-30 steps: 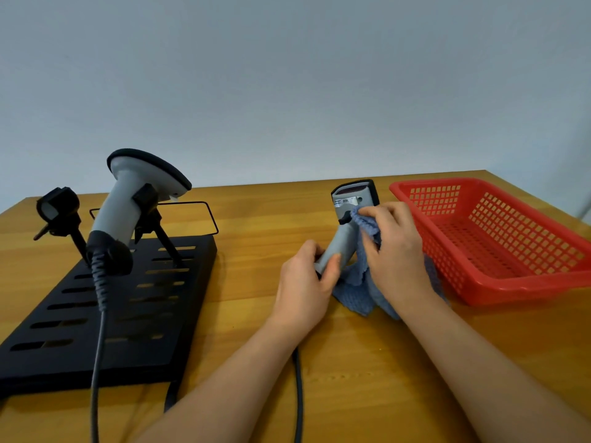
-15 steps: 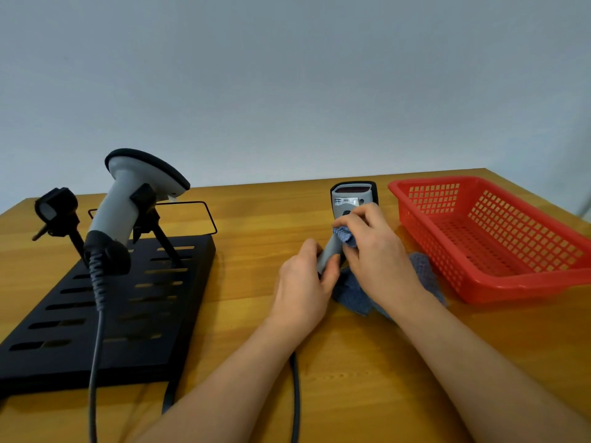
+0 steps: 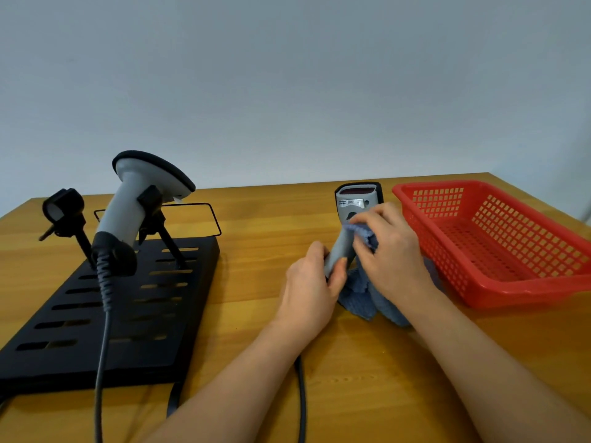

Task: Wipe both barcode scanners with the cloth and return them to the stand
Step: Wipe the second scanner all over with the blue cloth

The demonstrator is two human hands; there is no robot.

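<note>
— Hands?
— Left hand [image 3: 308,284] wrapped round the grey handle of the second scanner [image 3: 350,228], thumb on the near side. Right hand [image 3: 388,251] curled over the blue cloth [image 3: 364,297], pressing it against the handle just below the scanner head.
— And the scanner itself?
— Held tilted, head up and away, near the middle of the surface [image 3: 256,314], a little toward the far right. Dark window and a small label visible on the head. Black cable [image 3: 300,401] trailing off toward the near edge.
— Rest of the cloth?
— Hanging below the right hand, bunched on the wood.
— Further out?
— Red basket [image 3: 499,282] by the right edge, just beside the right hand. Black slotted stand [image 3: 166,314] at the left, reaching toward the near-left corner. First scanner [image 3: 128,215] clipped in one holder there, head up, coiled cord [image 3: 104,282] dropping to the near edge. Other holder [image 3: 64,207] unfilled, near the far-left corner.
— Surface and room?
— Warm honey-coloured wood grain, far edge meeting a plain pale grey-blue wall [image 3: 287,84].
</note>
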